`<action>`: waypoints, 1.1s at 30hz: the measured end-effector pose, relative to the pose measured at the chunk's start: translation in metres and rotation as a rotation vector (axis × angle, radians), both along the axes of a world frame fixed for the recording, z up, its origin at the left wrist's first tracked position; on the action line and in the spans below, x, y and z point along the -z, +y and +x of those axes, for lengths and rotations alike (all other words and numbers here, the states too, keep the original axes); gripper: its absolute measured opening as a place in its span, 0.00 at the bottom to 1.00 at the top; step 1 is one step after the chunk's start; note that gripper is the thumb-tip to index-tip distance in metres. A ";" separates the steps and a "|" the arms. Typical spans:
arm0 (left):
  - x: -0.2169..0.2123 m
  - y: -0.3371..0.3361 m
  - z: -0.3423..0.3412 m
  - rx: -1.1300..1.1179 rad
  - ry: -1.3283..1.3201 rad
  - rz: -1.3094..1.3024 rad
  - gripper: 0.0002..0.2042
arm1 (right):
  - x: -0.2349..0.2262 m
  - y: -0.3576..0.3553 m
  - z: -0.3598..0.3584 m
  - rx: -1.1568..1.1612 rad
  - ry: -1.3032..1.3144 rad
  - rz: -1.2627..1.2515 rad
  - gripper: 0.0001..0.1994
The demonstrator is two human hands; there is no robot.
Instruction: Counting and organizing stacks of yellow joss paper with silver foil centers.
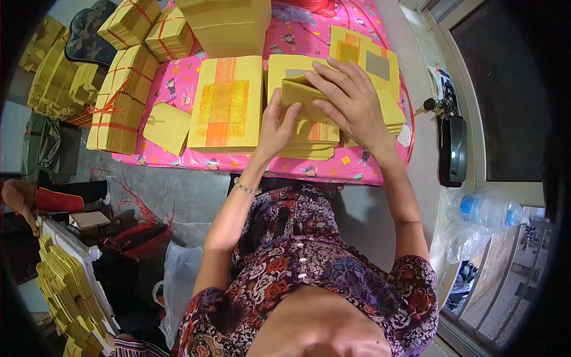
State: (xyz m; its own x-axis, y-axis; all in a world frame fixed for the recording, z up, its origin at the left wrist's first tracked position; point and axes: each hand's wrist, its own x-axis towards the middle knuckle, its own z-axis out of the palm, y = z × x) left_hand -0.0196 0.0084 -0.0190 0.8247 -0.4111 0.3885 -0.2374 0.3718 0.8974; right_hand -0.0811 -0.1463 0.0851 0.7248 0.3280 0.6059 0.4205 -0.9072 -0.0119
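Above the near edge of the table, my left hand (pixel 276 128) grips the left side of a folded wad of yellow joss paper (pixel 302 101), its thumb on the near face. From the right, my right hand (pixel 354 101) closes on the same wad, thumb in front and fingers reaching over its top edge. The wad's upper edge stands slightly parted. Beneath it lies a stack of yellow joss paper (pixel 309 147), partly hidden by my hands. To the left is another stack of joss paper (pixel 226 107) with an orange band and a gold patch.
Bundles tied with red string (pixel 122 89) line the table's left side. One loose yellow sheet (pixel 166 128) overhangs the pink tablecloth's (pixel 238 162) near edge. More yellow sheets (pixel 380 65) lie at right. A tall yellow stack (pixel 229 30) stands behind. A plastic bottle (pixel 485 211) sits by the window.
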 end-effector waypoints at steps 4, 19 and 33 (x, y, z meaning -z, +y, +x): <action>0.001 0.001 0.002 0.004 -0.012 0.011 0.12 | 0.002 0.001 0.001 -0.031 -0.022 0.076 0.23; 0.001 0.002 -0.002 -0.005 -0.016 0.001 0.15 | 0.003 0.004 0.006 -0.054 -0.028 0.035 0.20; -0.017 -0.004 0.020 0.002 0.101 0.021 0.10 | 0.031 -0.012 0.004 0.054 0.408 0.854 0.29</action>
